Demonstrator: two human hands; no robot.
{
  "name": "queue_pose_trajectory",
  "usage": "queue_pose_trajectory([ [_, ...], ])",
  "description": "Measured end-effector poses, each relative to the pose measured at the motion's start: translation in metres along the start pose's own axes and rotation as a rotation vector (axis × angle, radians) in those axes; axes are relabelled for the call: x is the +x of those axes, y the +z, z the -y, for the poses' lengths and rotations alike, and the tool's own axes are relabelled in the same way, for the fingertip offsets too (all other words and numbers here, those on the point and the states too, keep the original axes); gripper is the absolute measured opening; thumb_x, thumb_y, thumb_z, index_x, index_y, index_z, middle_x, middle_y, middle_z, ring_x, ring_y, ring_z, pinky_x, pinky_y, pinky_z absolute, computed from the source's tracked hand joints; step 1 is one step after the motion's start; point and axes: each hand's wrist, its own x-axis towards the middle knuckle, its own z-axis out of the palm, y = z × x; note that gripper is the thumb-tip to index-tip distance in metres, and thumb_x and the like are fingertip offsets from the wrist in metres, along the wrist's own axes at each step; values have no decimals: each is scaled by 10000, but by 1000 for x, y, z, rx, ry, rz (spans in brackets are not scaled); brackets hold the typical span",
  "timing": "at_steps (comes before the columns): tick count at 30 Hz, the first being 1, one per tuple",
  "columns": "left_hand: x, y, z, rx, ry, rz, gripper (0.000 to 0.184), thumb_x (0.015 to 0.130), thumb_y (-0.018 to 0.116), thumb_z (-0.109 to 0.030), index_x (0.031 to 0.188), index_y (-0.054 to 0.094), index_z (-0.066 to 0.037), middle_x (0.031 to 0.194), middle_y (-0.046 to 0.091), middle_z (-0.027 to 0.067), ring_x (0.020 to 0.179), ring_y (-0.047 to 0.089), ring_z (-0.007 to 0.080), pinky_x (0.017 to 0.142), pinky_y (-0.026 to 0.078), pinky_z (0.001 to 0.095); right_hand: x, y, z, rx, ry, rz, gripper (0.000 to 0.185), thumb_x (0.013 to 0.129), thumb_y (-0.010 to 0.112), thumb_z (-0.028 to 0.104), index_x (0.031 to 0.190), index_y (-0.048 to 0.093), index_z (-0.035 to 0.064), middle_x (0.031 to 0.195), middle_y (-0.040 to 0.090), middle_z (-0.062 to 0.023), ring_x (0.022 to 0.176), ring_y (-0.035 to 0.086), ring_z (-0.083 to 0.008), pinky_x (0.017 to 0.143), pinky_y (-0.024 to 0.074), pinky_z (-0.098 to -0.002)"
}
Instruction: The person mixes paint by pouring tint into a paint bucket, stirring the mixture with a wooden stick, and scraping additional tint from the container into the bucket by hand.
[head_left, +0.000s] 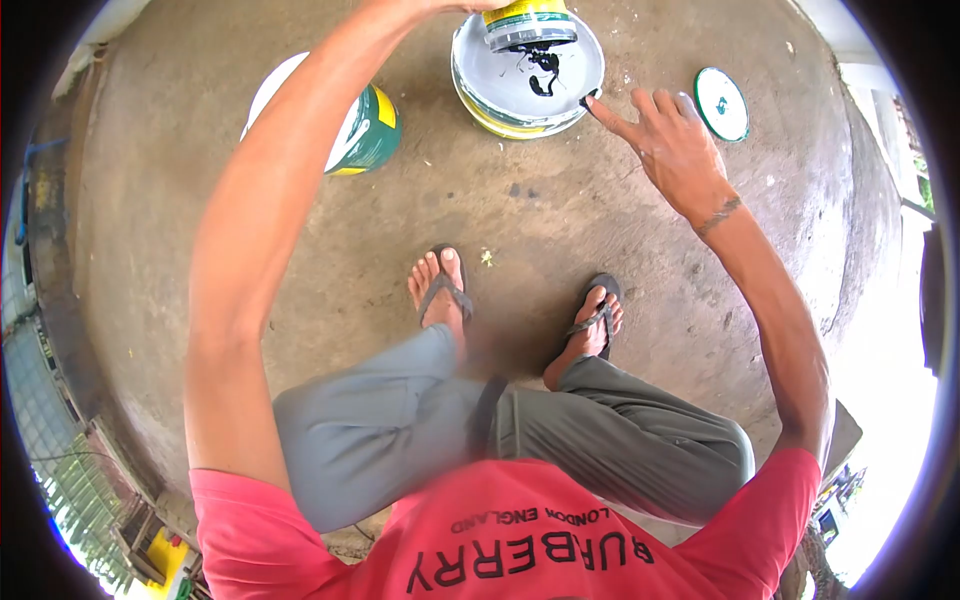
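A wide bucket of white paint [495,85] stands on the floor at the top centre, with black streaks on the white surface. Tipped over it is a small yellow and green can [530,18] with black at its mouth. My left hand [462,4], mostly cut off by the top edge, holds this can. My right hand [668,140] is at the bucket's right rim, index finger stretched out with a black tip, the other fingers loosely bent, nothing held.
A green and white bucket [375,135] stands left, partly behind my left forearm. A round white lid with a green rim [721,104] lies right of my right hand. My sandalled feet [440,285] are on the concrete floor [520,215].
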Motion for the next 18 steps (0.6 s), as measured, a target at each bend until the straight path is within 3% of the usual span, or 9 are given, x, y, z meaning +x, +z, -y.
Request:
queue_pose_trajectory([
  [2, -1, -1, 4, -42, 9, 9, 724, 822, 569, -677, 1116, 727, -35, 1108, 699, 239, 1069, 658, 348, 925, 505, 422, 2, -11, -10, 87, -16, 42, 692, 866, 613, 107, 1509, 411, 262, 1103, 594, -93, 979, 591, -207, 869, 460, -353],
  [5, -10, -6, 3, -168, 41, 81, 667, 847, 585, -626, 1106, 727, -28, 1093, 704, 232, 1048, 661, 330, 908, 504, 415, 15, 4, -16, 896, 135, 48, 642, 864, 547, 101, 1487, 457, 222, 975, 640, -125, 848, 599, -195, 809, 484, -346],
  [8, -14, -6, 4, -296, 98, 105, 625, 877, 578, -584, 1097, 724, -18, 1070, 707, 228, 1033, 657, 314, 904, 493, 410, 34, 14, -20, 1338, 426, 399, 658, 870, 467, 116, 1522, 391, 156, 778, 604, -78, 683, 550, -149, 648, 443, -305],
  [11, -13, -5, 6, -281, 90, 88, 621, 897, 557, -573, 1108, 719, -12, 1103, 699, 224, 1067, 641, 310, 934, 474, 399, 43, 33, -23, 1775, 455, 435, 654, 877, 460, 120, 1525, 371, 106, 710, 581, -31, 590, 481, -95, 558, 401, -265],
  [14, -11, -6, 7, -294, 45, 117, 637, 900, 544, -585, 1142, 712, -21, 1168, 680, 225, 1113, 622, 319, 968, 457, 404, 38, 39, -24, 1846, 461, 438, 657, 883, 463, 140, 1531, 357, 99, 684, 579, -22, 551, 452, -88, 546, 394, -253],
  [18, -16, -6, 10, -356, 0, 160, 649, 907, 527, -594, 1193, 700, -38, 1225, 661, 217, 1165, 597, 324, 1011, 430, 405, 12, 38, -24, 1544, 459, 371, 677, 869, 469, 130, 1535, 350, 107, 662, 588, -32, 552, 484, -112, 549, 415, -262],
])
